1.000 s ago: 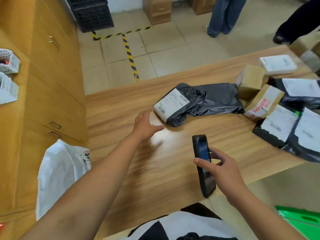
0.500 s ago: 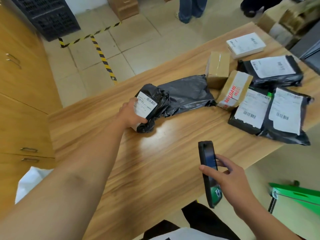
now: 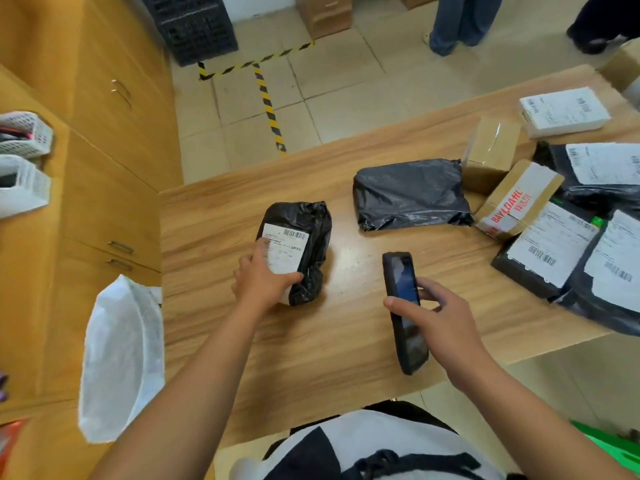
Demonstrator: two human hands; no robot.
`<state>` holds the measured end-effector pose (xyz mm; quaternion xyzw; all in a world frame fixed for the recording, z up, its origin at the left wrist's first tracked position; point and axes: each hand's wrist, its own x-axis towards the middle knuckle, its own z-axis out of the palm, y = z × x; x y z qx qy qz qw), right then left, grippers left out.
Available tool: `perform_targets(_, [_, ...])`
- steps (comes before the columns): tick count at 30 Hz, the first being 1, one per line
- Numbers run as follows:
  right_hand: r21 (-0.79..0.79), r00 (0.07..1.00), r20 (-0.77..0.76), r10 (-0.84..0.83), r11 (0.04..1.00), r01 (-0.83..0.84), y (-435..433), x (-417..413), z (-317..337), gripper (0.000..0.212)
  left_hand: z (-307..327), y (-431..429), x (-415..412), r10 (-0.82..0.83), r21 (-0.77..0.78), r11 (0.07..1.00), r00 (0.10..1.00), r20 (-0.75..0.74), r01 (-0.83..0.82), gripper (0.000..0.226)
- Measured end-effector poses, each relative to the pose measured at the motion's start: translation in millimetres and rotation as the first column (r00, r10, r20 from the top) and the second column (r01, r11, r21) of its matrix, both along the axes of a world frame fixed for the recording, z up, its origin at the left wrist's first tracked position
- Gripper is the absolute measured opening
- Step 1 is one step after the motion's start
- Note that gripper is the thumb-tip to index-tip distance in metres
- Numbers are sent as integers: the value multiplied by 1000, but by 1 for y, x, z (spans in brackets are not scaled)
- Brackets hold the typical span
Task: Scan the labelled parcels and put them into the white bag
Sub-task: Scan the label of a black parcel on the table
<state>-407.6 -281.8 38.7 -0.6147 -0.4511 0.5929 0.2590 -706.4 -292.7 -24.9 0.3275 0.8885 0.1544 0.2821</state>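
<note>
My left hand grips a small black plastic parcel with a white barcode label, resting on the wooden table. My right hand holds a black handheld scanner upright, just right of that parcel. The white bag hangs open at the table's left end. A larger black parcel lies farther back. Several more labelled parcels and cardboard boxes are piled at the right.
Wooden cabinets run along the left, with white mesh baskets on top. A black crate and a box stand on the tiled floor beyond. Two people's legs are at the back. Something green sits at lower right.
My left hand reached the small black parcel, took hold of it and pulled it away from the larger black parcel toward me. The scanner hand moved closer to it.
</note>
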Motion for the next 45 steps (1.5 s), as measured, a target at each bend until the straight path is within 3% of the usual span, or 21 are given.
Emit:
perform_targets(7, [11,981,-50,186,982,-186,-2,-27,-2,83,-6,-91,16,259,-97,961,966,-29,-260,95])
perform_targets(14, [16,938,-71,340,940,-340,-7,-46,-5,77,-7,-128,32,349,-184,914,931,-105,-363,99])
perform_targets(18, [19,927,-77,367,930,-367,-10,-50,-6,81,-11,-136,41,385,-191,905,923,-13,-380,102])
perform_targets(23, [24,925,-71,374,928,-373,-16,-47,-6,80,-15,-148,33,397,-28,915,884,247,-403,76])
perform_targets(29, [-7,942,-62,329,944,-330,-29,-47,-1,79,-18,-159,22,244,7,966,921,304,-258,82])
perform_targets(34, [3,958,-57,281,960,-281,-41,-53,5,59,-26,-155,16,194,33,975,920,341,-218,81])
perform_targets(36, [5,966,-48,253,967,-253,-46,-56,8,61,-27,-153,9,176,36,979,921,346,-201,75])
perform_targets(40, [22,978,2,210,978,-210,-55,-60,11,72,-22,-155,-7,129,95,984,970,204,-150,60])
perform_targets(43, [24,980,36,196,980,-197,-62,-62,16,65,-14,-156,-23,-130,198,971,991,-27,133,48])
perform_targets(45, [20,981,52,186,982,-187,-66,-64,19,60,-12,-150,-32,-419,171,886,903,-100,430,44])
